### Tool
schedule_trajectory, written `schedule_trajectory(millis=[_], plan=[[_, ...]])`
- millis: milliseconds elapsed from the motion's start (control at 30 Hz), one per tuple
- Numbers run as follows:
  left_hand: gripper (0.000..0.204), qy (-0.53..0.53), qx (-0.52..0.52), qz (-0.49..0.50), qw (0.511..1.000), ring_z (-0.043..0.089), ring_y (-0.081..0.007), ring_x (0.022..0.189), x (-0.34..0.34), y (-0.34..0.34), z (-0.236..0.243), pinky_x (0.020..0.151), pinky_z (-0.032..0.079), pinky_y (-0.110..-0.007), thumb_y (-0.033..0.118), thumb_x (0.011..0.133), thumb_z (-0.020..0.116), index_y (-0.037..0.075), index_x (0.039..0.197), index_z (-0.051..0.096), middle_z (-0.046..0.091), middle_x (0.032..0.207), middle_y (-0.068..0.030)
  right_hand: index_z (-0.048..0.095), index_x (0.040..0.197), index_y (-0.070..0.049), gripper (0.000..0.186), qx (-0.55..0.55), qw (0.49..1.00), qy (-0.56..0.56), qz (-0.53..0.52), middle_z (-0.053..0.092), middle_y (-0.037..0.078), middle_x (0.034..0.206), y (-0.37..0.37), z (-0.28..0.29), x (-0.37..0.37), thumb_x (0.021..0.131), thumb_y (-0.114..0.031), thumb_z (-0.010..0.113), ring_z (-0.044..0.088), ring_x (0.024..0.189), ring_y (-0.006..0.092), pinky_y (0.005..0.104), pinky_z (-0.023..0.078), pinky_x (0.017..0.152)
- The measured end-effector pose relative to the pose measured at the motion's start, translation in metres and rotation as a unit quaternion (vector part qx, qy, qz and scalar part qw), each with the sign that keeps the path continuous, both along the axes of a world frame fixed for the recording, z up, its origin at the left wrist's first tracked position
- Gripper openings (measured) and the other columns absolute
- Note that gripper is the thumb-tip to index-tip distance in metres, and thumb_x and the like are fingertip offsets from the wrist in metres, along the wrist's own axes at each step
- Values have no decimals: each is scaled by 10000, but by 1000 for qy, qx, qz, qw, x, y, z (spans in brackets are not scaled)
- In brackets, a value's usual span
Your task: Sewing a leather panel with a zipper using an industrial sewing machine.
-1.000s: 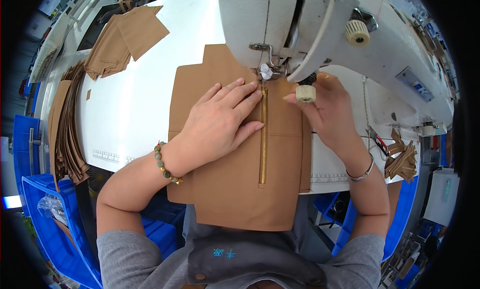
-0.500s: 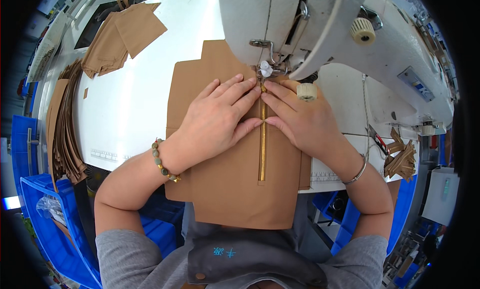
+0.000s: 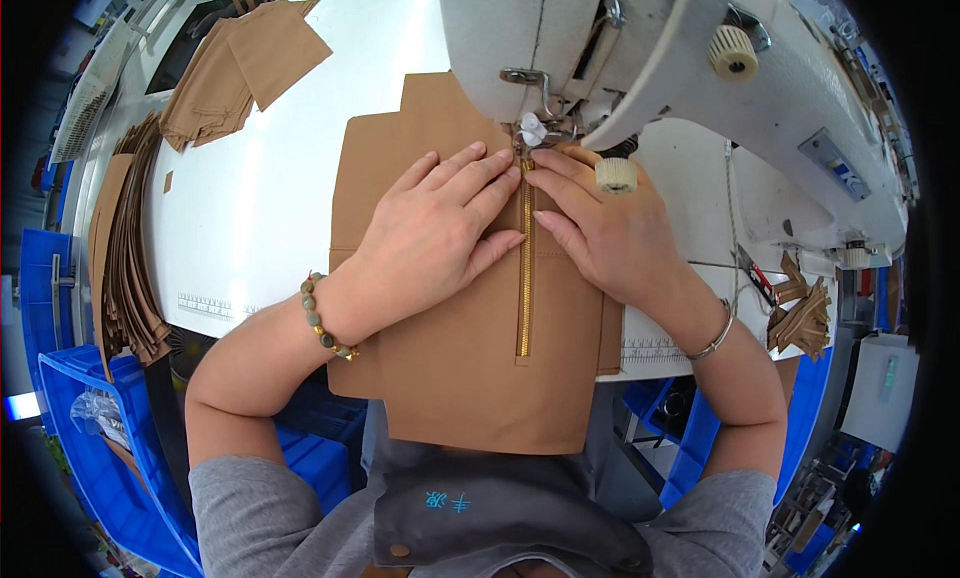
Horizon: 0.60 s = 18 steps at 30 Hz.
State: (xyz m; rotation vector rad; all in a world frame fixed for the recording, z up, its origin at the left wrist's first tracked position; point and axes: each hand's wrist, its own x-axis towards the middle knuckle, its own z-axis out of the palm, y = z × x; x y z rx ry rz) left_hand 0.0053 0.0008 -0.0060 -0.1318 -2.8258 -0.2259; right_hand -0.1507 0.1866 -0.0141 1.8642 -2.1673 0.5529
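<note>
A brown fabric panel point(image 3: 470, 388) with notched corners lies under the sewing machine's presser foot point(image 3: 520, 143) and hangs over the table's near edge. Down a slot in the panel runs a gold-toothed zipper point(image 3: 526, 288). Flat on the panel, just left of the zipper, rests my left hand point(image 3: 440, 213), open with fingers spread toward the foot. My right hand point(image 3: 605, 218) lies open on the zipper's right side, its fingertips near the foot and partly behind a cream knob point(image 3: 616, 175). The two thumbs are apart, with the zipper between them. The needle point is hidden.
The white sewing machine point(image 3: 740, 108) covers the far right. Brown pieces lie stacked at the table's far left point(image 3: 215, 88), and a thick bundle point(image 3: 130, 248) hangs at the left edge. Scissors point(image 3: 757, 276) and brown strips point(image 3: 800, 313) lie at right. Blue bins point(image 3: 105, 448) stand below.
My right thumb has moved away from me and off the left thumb, which it touched before. The view has shifted slightly. Both hands still lie on the panel beside the zipper.
</note>
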Motion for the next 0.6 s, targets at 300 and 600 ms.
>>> schedule_trajectory(millis=[300,600], plan=[[544,20,86,9,996,593,-353,1346,5,0,-2,1111,496,-444,317,922,781,-3,1341,647,654,1371,-157,693,1296,-54,464,7,1000,-19,10,723,89,1205,2,0,9,917,-316,745,626,1190,296,489,422,1152],[682,11,66,-30,997,581,-370,1356,6,1,1,1121,492,-451,422,865,794,-5,1372,635,635,1405,-162,710,1242,-1,484,-4,999,-35,41,717,92,1160,2,2,7,890,-327,771,638,1152,292,494,409,1166]])
